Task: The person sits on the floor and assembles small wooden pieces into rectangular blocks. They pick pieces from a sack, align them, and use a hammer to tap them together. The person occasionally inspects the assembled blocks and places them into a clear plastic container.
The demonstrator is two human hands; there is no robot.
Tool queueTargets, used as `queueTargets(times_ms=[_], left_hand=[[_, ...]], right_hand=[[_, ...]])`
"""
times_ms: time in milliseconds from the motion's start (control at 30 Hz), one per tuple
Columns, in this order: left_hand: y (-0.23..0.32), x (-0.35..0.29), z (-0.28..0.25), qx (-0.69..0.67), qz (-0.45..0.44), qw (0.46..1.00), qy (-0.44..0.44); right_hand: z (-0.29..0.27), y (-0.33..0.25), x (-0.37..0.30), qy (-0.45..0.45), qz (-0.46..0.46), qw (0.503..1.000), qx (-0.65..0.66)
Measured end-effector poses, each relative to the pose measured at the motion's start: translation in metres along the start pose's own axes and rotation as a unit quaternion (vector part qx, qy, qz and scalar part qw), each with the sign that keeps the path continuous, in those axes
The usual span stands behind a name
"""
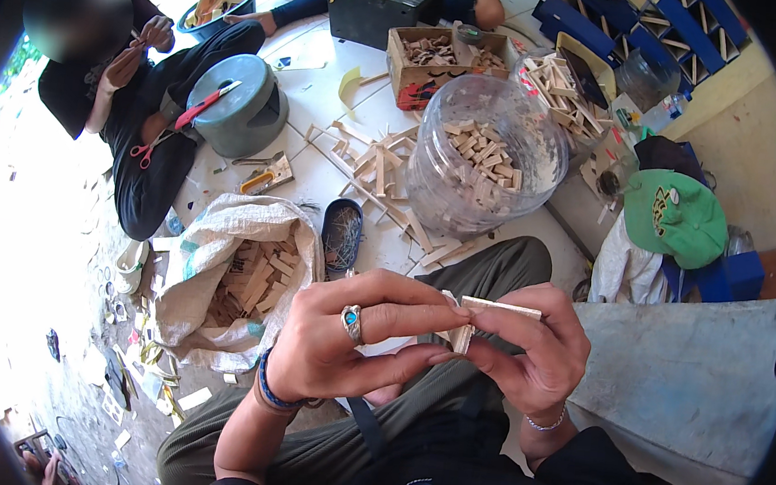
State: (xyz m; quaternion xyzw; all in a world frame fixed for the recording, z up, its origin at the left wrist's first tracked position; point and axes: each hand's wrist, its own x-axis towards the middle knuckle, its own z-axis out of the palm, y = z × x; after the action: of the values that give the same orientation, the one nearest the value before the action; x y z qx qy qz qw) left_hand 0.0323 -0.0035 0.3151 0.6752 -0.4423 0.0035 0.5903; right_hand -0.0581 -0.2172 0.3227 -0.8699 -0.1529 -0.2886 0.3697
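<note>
Above my lap, my left hand point(358, 336) and my right hand point(534, 354) meet, fingertips nearly touching. Between them are small pale wooden pieces point(503, 306): a flat strip lies across the top of my right fingers, and another piece point(461, 338) stands below it at an angle. My left thumb and fingers pinch the left side of these pieces, and my right thumb and fingers grip the right side. How the pieces join is partly hidden by my fingers. A ring with a blue stone is on my left hand.
A white sack point(185, 295) of wood blocks lies left, beside a dark tray point(341, 239) of thin metal bits. Ahead stand a clear plastic tub point(432, 146) of blocks and a grey stool point(224, 120) bearing a red tool. A co-worker point(134, 104) sits far left. A green cap point(691, 216) lies right.
</note>
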Motion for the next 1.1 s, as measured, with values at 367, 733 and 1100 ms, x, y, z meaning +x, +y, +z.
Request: queueTargets(times_ms=[367,733,1100], left_hand=[[0.002,-0.001,0.003,0.004,0.017,1.000,0.008],[0.000,-0.004,0.006,0.028,0.033,0.999,0.022],[-0.004,-0.006,0.017,0.036,0.023,0.997,0.062]], right_hand=[[-0.004,-0.003,0.000,-0.005,-0.003,1.000,-0.026],[-0.003,-0.003,0.000,-0.007,-0.014,0.999,-0.033],[0.002,0.001,-0.002,-0.002,-0.006,1.000,-0.029]])
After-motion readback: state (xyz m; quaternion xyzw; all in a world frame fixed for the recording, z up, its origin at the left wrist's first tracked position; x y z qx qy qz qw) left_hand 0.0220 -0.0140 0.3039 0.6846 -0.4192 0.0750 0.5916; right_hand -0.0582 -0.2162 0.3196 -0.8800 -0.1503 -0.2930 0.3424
